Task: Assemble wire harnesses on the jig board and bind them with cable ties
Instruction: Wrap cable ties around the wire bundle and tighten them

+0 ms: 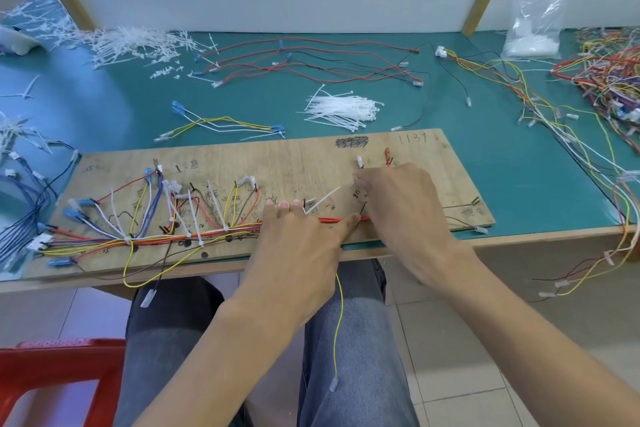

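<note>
A wooden jig board (294, 163) lies at the table's front edge. A wire bundle (207, 234) of red, yellow, blue and white wires runs along it, bound at several spots with white ties. My left hand (298, 243) lies over the bundle's right part, fingers curled down on it and thumb on the red wires (332, 219). A loose white cable tie (322, 199) sticks up beside its index finger. My right hand (398, 208) is just to the right, fingers curled near a white connector (359, 161). It seems to pinch the wires there, but the grip is hidden.
A heap of white cable ties (343, 111) lies behind the board. Red and black wire sets (311, 63), a yellow-white set (221, 125) and a big tangle of wires (609, 80) lie on the green table. A plastic bag (535, 28) stands back right. A red stool (52, 378) is lower left.
</note>
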